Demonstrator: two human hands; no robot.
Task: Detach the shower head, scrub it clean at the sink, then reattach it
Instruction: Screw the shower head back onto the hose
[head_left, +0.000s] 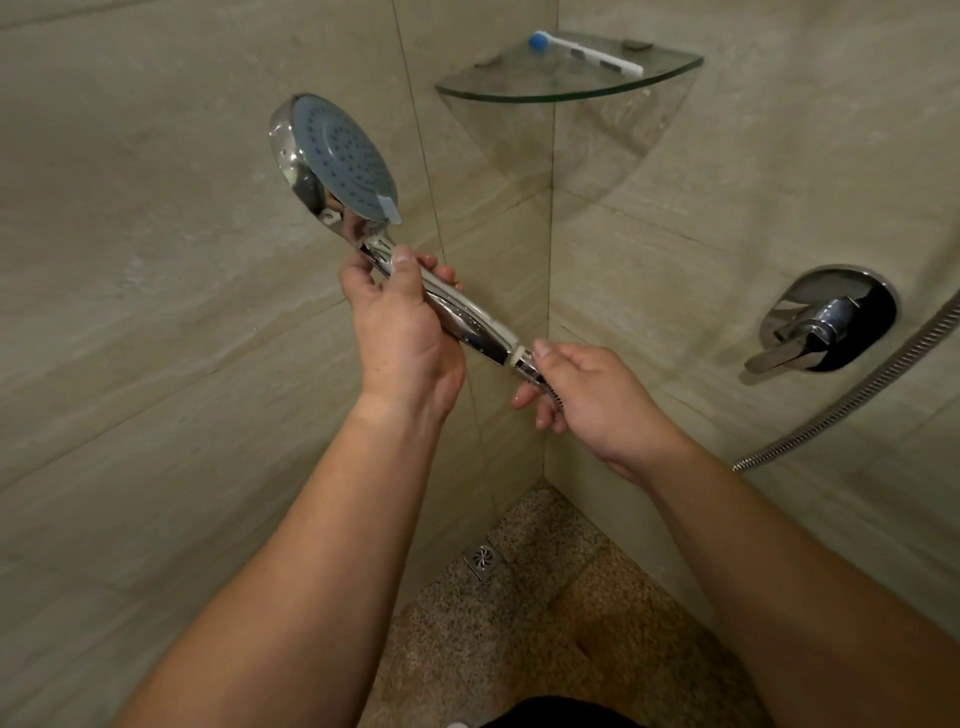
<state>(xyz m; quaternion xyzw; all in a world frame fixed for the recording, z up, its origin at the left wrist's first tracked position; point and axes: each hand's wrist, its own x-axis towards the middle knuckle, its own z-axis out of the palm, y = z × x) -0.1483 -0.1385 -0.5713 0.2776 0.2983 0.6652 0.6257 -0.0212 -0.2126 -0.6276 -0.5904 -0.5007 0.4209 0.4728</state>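
Observation:
A chrome shower head (337, 161) with a grey-blue spray face points up and to the left in a tiled shower corner. My left hand (405, 332) is closed around its chrome handle near the neck. At the lower end of the handle my right hand (592, 400) pinches the hose nut (527, 366). The nut sits against the handle's white end ring. The metal hose (852, 395) is hidden under my right hand, then curves up along the right wall.
A chrome mixer valve with a lever (826, 322) sits on the right wall. Above in the corner, a glass shelf (571, 91) holds a white razor with a blue head (582, 52). A floor drain (480, 561) lies in the corner of the speckled floor.

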